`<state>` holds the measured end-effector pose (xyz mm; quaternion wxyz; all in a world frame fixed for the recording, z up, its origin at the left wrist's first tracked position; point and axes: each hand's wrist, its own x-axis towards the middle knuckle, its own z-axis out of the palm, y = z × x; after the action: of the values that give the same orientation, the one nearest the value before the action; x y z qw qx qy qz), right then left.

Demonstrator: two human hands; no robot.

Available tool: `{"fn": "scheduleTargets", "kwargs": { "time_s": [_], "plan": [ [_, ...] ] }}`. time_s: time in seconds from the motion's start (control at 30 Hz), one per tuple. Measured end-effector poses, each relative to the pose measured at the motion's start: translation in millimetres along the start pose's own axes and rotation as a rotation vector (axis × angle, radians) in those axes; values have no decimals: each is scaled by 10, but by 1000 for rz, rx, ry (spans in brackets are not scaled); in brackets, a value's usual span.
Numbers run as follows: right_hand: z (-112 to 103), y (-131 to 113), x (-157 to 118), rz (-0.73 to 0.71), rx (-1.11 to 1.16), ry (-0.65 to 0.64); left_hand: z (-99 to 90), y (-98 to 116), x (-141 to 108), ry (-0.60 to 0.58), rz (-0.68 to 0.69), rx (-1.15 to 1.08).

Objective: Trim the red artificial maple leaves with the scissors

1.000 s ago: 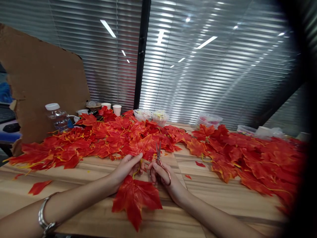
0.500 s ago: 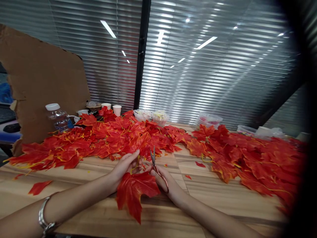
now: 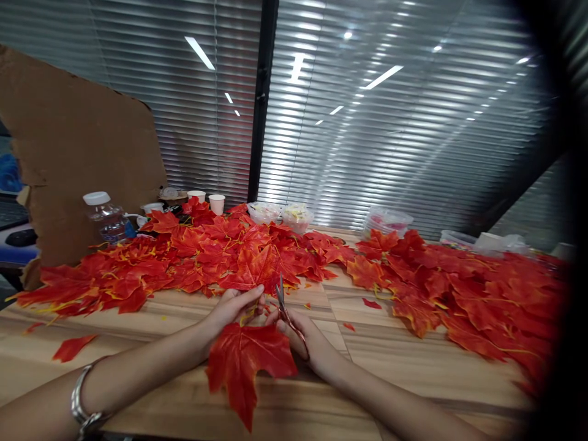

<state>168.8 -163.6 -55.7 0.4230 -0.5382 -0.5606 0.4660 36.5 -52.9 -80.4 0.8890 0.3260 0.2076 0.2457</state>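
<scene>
A red maple leaf (image 3: 248, 364) hangs below my left hand (image 3: 236, 309), whose thumb and fingers pinch its yellow stem. My right hand (image 3: 296, 334) is wrapped round a pair of scissors (image 3: 283, 309) with copper-coloured handles, and its fingertips are close to the leaf's upper right edge. The scissors' blades point up and away, slightly apart from my left hand. Behind both hands lies a large heap of red leaves (image 3: 197, 251) with yellow stems.
A second leaf heap (image 3: 473, 294) covers the right side of the wooden table (image 3: 184, 392). Further back stand a plastic bottle (image 3: 105, 220), paper cups (image 3: 217, 204), clear tubs (image 3: 297, 217) and a cardboard sheet (image 3: 82, 135). Loose red scraps (image 3: 73, 347) lie about.
The held leaf has shifted slightly left and down and turned a little. My left hand has moved slightly down, and the scissors have moved slightly left.
</scene>
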Motion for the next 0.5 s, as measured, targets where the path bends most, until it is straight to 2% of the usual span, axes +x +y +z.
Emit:
{"fn": "scheduleTargets", "kwargs": {
  "time_s": [0.2,0.33,0.5],
  "plan": [
    [5,-12,-4,26,46,28,62,8,-40,114,-17,-152],
    [-8,-29,0,19,4,40,22,-1,17,141,-32,-166],
    [-3,7,6,39,-7,51,-64,-28,77,175,18,-163]
  ]
}}
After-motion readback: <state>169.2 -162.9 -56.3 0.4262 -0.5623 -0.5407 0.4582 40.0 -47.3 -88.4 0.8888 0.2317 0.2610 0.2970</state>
